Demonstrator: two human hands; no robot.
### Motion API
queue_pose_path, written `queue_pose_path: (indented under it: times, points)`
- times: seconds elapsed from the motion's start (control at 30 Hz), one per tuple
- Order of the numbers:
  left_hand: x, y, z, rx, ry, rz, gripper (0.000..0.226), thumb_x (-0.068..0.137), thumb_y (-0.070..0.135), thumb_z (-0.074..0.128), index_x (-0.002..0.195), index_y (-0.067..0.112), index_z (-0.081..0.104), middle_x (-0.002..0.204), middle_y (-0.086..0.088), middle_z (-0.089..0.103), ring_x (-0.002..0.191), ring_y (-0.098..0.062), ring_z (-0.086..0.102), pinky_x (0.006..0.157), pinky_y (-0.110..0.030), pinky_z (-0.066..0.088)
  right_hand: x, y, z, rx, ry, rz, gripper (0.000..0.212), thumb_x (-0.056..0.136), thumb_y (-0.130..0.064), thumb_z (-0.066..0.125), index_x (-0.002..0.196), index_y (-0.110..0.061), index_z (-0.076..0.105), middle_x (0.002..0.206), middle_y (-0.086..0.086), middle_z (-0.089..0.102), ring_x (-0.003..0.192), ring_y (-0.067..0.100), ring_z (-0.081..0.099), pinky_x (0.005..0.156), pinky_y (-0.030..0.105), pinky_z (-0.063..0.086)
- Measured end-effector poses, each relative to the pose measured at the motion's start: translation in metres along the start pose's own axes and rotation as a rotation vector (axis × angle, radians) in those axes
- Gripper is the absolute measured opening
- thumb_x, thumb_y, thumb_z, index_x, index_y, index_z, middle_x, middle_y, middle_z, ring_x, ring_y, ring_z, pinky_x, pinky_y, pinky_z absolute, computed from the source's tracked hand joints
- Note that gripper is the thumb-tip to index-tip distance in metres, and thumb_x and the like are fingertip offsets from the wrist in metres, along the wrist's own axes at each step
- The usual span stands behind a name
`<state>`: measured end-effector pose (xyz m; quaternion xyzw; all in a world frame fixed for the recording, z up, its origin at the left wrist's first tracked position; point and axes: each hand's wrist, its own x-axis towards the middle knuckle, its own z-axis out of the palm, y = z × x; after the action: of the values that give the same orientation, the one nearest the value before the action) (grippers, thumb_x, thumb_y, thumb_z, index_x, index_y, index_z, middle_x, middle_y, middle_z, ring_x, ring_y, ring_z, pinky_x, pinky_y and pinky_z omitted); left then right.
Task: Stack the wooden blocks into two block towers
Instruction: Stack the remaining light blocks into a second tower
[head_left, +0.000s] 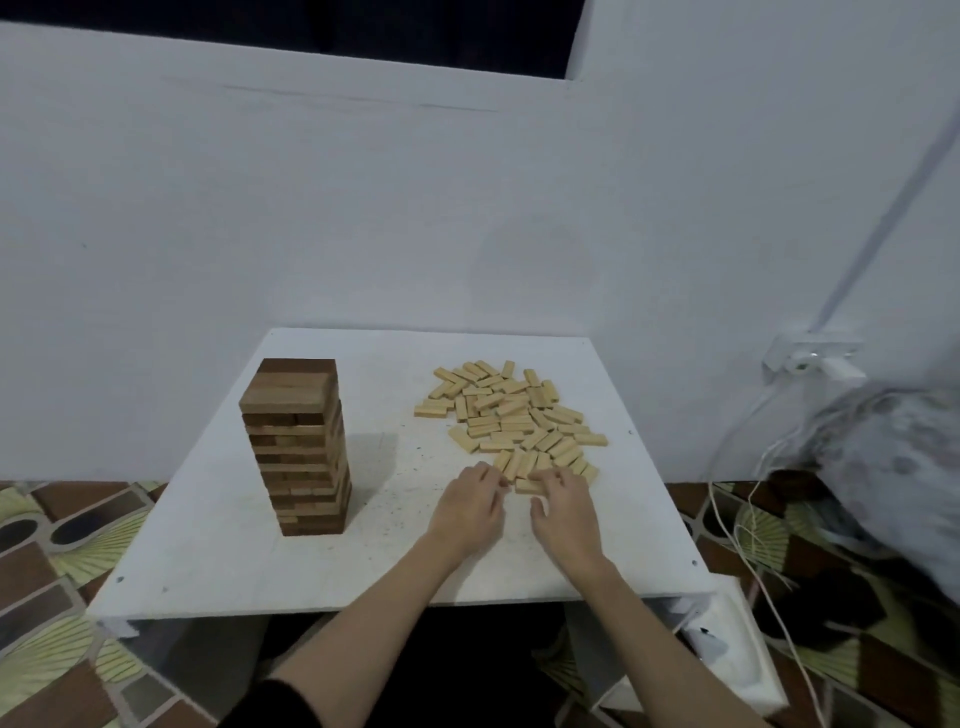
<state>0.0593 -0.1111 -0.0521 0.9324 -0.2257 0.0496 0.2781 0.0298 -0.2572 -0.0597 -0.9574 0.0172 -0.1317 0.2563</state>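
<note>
A tall tower of dark brown wooden blocks (301, 449) stands on the left part of the white table (218, 551). A loose heap of several pale wooden blocks (514, 415) lies flat on the right part. Both my hands are at the heap's near edge. My left hand (467, 506) has its fingertips against the nearest blocks. My right hand (563, 501) has its fingers curled over a pale block (527, 486) lying between the two hands. Whether either hand really grips a block is hard to see.
The table stands against a white wall. A power strip (813, 358) with white cables hangs on the wall at right. A grey bundle of cloth (893, 457) lies right of the table. A white tray (727, 654) sits on the patterned floor.
</note>
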Motion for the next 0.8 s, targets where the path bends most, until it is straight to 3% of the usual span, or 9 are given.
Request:
queue_pose_path:
  times: [0.1,0.23,0.33,0.43,0.57,0.67,0.8]
  points:
    - [0.013,0.005,0.013,0.039,-0.021,0.061,0.026,0.095,0.015,0.042,0.114,0.008,0.059,0.119,-0.006,0.055,0.111,-0.026,0.049,0.089,-0.035,0.041,0.004,0.006,0.004,-0.101,0.006,-0.031,0.033,0.083,-0.01,0.063,0.116,-0.007,0.065,0.109,0.013,0.059,0.098,0.033,0.054,0.083,0.039,0.044]
    - [0.024,0.008,0.019,0.168,-0.125,0.06,0.037,0.097,0.024,0.037,0.132,0.016,0.047,0.148,-0.001,0.034,0.136,-0.023,0.026,0.104,-0.036,0.031,0.007,0.014,0.006,-0.068,-0.004,0.029,0.028,0.079,-0.007,0.067,0.106,-0.005,0.068,0.105,0.011,0.056,0.097,0.029,0.053,0.083,0.038,0.048]
    - [0.027,0.007,0.02,0.209,-0.199,0.041,0.044,0.095,0.035,0.042,0.137,0.02,0.042,0.15,0.003,0.029,0.139,-0.021,0.019,0.106,-0.035,0.026,0.008,0.016,0.004,0.126,-0.038,0.092,0.024,0.08,0.003,0.062,0.103,-0.001,0.064,0.102,0.002,0.043,0.1,0.02,0.047,0.088,0.023,0.043]
    - [0.03,0.006,0.022,0.215,-0.177,0.046,0.044,0.092,0.042,0.048,0.13,0.02,0.048,0.142,0.004,0.039,0.132,-0.021,0.028,0.101,-0.034,0.033,0.01,0.019,0.003,0.158,-0.095,0.107,0.034,0.079,0.01,0.053,0.11,-0.002,0.061,0.105,0.002,0.044,0.109,0.021,0.045,0.086,0.012,0.03]
    - [0.023,-0.003,0.024,0.198,-0.066,0.074,0.029,0.096,0.033,0.045,0.117,0.016,0.055,0.125,0.004,0.051,0.117,-0.022,0.042,0.086,-0.03,0.041,0.005,0.021,0.005,0.152,-0.122,0.067,0.04,0.075,0.006,0.052,0.112,-0.004,0.063,0.103,0.001,0.046,0.106,0.025,0.044,0.088,0.018,0.03]
    - [0.015,-0.015,0.021,0.166,-0.027,0.073,0.025,0.095,0.028,0.045,0.117,0.019,0.055,0.124,0.007,0.052,0.118,-0.019,0.042,0.086,-0.028,0.037,-0.001,0.02,0.007,0.168,-0.082,0.031,0.047,0.067,-0.011,0.048,0.111,-0.006,0.064,0.1,-0.003,0.046,0.099,0.022,0.045,0.087,0.026,0.036]
    - [0.005,-0.028,0.01,0.022,-0.022,-0.069,0.058,0.084,0.042,0.062,0.135,0.021,0.041,0.138,0.005,0.038,0.127,-0.017,0.033,0.102,-0.032,0.031,0.001,0.014,0.004,0.088,-0.108,0.044,0.046,0.076,-0.019,0.062,0.122,-0.013,0.06,0.114,0.004,0.053,0.108,0.022,0.044,0.092,0.028,0.036]
